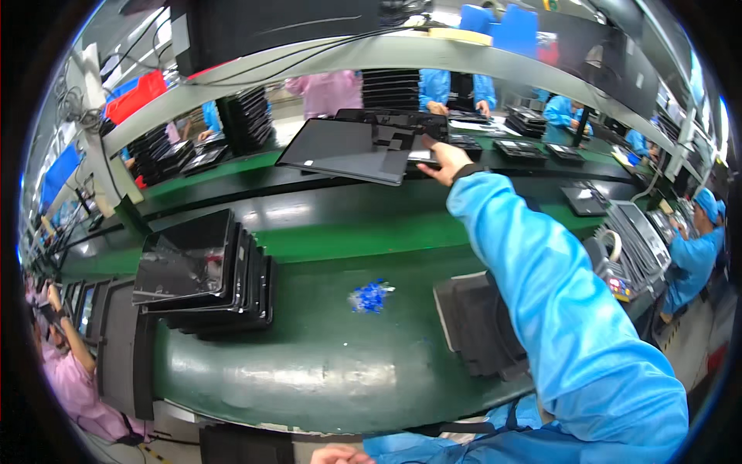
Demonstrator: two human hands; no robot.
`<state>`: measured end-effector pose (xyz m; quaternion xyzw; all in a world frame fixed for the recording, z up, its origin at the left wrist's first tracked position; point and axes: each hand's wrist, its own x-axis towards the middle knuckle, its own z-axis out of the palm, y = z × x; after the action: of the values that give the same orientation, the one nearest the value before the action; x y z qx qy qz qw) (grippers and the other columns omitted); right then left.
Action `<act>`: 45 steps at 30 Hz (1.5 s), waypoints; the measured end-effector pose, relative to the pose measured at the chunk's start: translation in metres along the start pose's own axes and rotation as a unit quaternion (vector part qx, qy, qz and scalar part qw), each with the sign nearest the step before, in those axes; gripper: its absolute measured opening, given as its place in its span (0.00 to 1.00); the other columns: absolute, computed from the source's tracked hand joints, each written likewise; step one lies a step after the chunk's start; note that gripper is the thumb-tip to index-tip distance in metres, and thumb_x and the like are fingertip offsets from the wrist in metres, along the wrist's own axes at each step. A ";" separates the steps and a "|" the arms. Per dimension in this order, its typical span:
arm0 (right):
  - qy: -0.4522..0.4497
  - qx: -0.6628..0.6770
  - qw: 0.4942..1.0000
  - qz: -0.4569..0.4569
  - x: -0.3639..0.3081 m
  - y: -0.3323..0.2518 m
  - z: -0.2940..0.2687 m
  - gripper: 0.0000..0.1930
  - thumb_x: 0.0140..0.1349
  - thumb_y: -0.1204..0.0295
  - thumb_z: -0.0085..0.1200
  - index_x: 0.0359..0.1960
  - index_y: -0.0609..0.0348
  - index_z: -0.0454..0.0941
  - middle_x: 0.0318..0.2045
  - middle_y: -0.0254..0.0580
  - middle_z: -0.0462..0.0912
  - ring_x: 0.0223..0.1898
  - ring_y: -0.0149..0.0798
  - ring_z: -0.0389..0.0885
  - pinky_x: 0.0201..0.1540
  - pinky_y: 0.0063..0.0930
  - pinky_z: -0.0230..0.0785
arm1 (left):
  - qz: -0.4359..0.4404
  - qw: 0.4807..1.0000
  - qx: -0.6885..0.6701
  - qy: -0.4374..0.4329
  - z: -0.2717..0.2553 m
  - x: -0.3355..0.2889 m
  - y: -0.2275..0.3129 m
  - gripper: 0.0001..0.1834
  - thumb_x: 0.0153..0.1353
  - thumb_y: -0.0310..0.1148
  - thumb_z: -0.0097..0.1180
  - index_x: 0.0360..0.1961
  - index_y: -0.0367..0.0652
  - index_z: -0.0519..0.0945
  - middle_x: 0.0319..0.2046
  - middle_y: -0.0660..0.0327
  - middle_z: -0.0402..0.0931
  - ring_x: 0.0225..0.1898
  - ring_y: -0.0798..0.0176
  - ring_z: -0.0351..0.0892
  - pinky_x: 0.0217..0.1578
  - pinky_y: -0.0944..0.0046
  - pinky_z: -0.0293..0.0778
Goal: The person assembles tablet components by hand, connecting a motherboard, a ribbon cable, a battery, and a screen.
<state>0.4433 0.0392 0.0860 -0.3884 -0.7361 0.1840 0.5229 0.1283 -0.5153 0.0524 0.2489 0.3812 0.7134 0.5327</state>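
My right hand (448, 161) reaches far out over the raised shelf at the back of the bench. Its fingers and thumb close on the right end of a thin, flat black panel (348, 151). The panel lies slightly tilted, with a small white label near its lower left corner. Behind it, another dark flat piece (394, 117) shows in part. My left hand (340, 455) is low at the bottom edge, cut off by the picture. Its fingers look curled, and whatever is in them is hidden.
A stack of black panels (205, 271) stands on the green bench (309, 371) at left. Blue film scraps (369, 296) lie mid-bench. Dark flat pads (483, 321) sit beneath my right arm. A grey beam (402, 46) crosses above the shelf. Several co-workers face me beyond it.
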 end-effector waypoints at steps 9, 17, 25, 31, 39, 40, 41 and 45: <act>0.188 0.286 0.874 0.345 -0.164 -0.199 -0.157 0.12 0.57 0.65 0.60 0.41 0.52 0.78 0.39 0.33 0.78 0.43 0.35 0.74 0.43 0.41 0.71 | -0.010 0.939 0.268 -0.214 0.088 0.019 -0.080 0.15 0.61 0.31 0.51 0.49 0.38 0.70 0.40 0.54 0.73 0.40 0.58 0.75 0.40 0.62 0.73; 0.233 0.375 0.822 0.359 -0.195 -0.186 -0.177 0.14 0.58 0.67 0.59 0.43 0.61 0.77 0.39 0.40 0.80 0.42 0.38 0.77 0.43 0.40 0.73 | 0.434 0.567 0.487 -0.504 0.191 -0.069 -0.185 0.27 0.51 0.50 0.59 0.50 0.50 0.73 0.63 0.55 0.58 0.65 0.50 0.52 0.62 0.44 0.49; 0.177 0.468 0.781 0.372 -0.234 -0.126 -0.145 0.15 0.59 0.67 0.59 0.43 0.64 0.77 0.39 0.43 0.81 0.39 0.39 0.80 0.41 0.38 0.75 | 0.491 0.438 0.531 -0.534 0.205 0.007 -0.197 0.21 0.56 0.33 0.47 0.53 0.49 0.72 0.55 0.56 0.67 0.60 0.55 0.63 0.59 0.42 0.57; 0.239 0.429 0.754 0.437 -0.259 -0.116 -0.133 0.15 0.58 0.67 0.59 0.42 0.65 0.77 0.38 0.44 0.81 0.39 0.40 0.81 0.40 0.39 0.75 | 0.442 0.414 0.588 -0.537 0.179 0.059 -0.136 0.19 0.58 0.35 0.49 0.52 0.49 0.72 0.58 0.56 0.66 0.60 0.56 0.63 0.61 0.51 0.58; 0.247 0.417 0.753 0.445 -0.254 -0.124 -0.128 0.17 0.59 0.66 0.59 0.42 0.67 0.76 0.40 0.44 0.80 0.39 0.39 0.80 0.40 0.37 0.75 | 0.028 0.977 0.193 -0.087 0.100 0.110 -0.131 0.13 0.67 0.35 0.46 0.44 0.36 0.74 0.47 0.57 0.72 0.50 0.62 0.69 0.51 0.62 0.65; 0.250 0.413 0.755 0.443 -0.255 -0.125 -0.131 0.17 0.59 0.65 0.59 0.42 0.67 0.76 0.40 0.44 0.80 0.39 0.39 0.80 0.40 0.36 0.75 | -0.027 0.979 0.114 -0.167 0.097 0.125 -0.136 0.12 0.68 0.35 0.45 0.46 0.38 0.72 0.47 0.59 0.72 0.47 0.66 0.71 0.48 0.65 0.67; 0.248 0.413 0.758 0.440 -0.252 -0.127 -0.129 0.16 0.59 0.65 0.59 0.42 0.67 0.76 0.40 0.43 0.80 0.39 0.38 0.80 0.39 0.36 0.74 | -0.027 0.979 0.109 -0.171 0.112 0.128 -0.135 0.14 0.71 0.37 0.40 0.44 0.37 0.71 0.39 0.64 0.72 0.40 0.72 0.69 0.41 0.71 0.66; 0.245 0.403 0.775 0.421 -0.257 -0.155 -0.144 0.18 0.58 0.64 0.60 0.41 0.68 0.75 0.37 0.44 0.81 0.37 0.39 0.81 0.36 0.36 0.76 | 0.026 0.988 0.098 -0.116 0.134 0.128 -0.113 0.11 0.69 0.34 0.43 0.44 0.36 0.71 0.33 0.64 0.74 0.33 0.71 0.72 0.39 0.70 0.68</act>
<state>0.5551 -0.2745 0.0849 -0.4451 -0.2051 0.5641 0.6646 0.2552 -0.3403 0.0327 0.3908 0.3778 0.6525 0.5281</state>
